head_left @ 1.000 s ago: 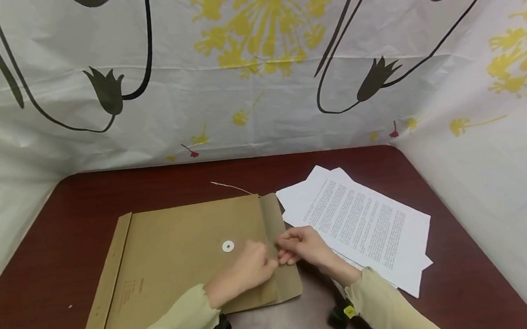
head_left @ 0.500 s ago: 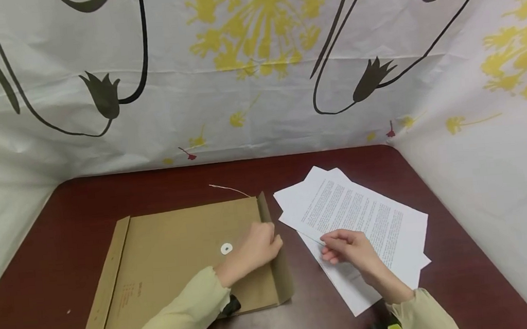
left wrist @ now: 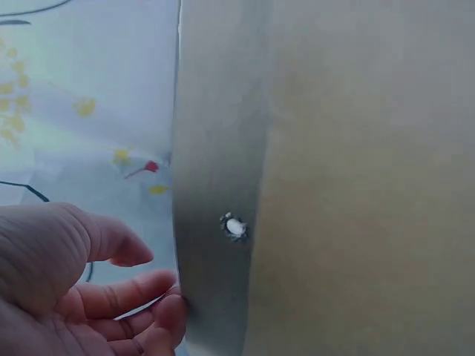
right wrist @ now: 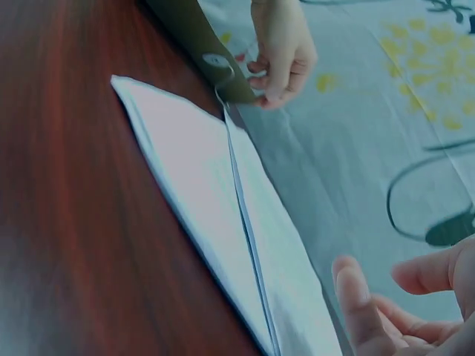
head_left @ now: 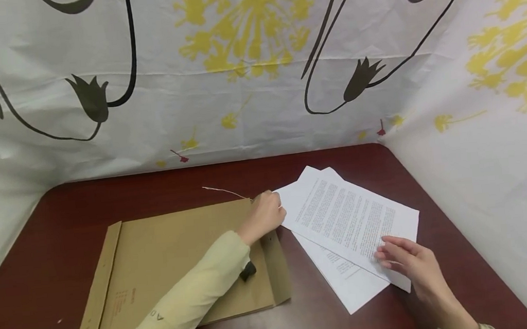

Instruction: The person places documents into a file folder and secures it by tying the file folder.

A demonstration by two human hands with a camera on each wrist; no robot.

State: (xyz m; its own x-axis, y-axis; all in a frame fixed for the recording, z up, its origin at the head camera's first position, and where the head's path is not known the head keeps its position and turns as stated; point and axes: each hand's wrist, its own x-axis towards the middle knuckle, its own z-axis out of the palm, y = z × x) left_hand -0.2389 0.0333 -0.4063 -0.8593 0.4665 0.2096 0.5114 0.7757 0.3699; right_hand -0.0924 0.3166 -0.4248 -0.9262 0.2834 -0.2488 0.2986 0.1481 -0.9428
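Note:
A brown paper envelope (head_left: 163, 250) lies on the table with its flap (head_left: 277, 272) folded out at the right end. My left hand (head_left: 265, 215) is at the flap's far corner. In the left wrist view, fingertips touch the flap's edge while the thumb stands apart, and a small rivet-like white spot (left wrist: 234, 226) shows on the flap. A white button (right wrist: 215, 59) with string appears in the right wrist view. Over the near right part of the printed sheets (head_left: 350, 209) is my right hand (head_left: 410, 264), fingers loosely bent, gripping nothing visible. My left sleeve covers part of the envelope.
A thin white string (head_left: 223, 190) trails from the envelope's far edge. Another printed sheet (head_left: 324, 263) sticks out below the top ones. The dark red table (head_left: 177, 184) meets a patterned white cloth (head_left: 149, 127) at the back and right.
My right hand has left the flap and moved right over the sheets. The left hand has slid along the flap to its far corner. More of the lower sheet shows.

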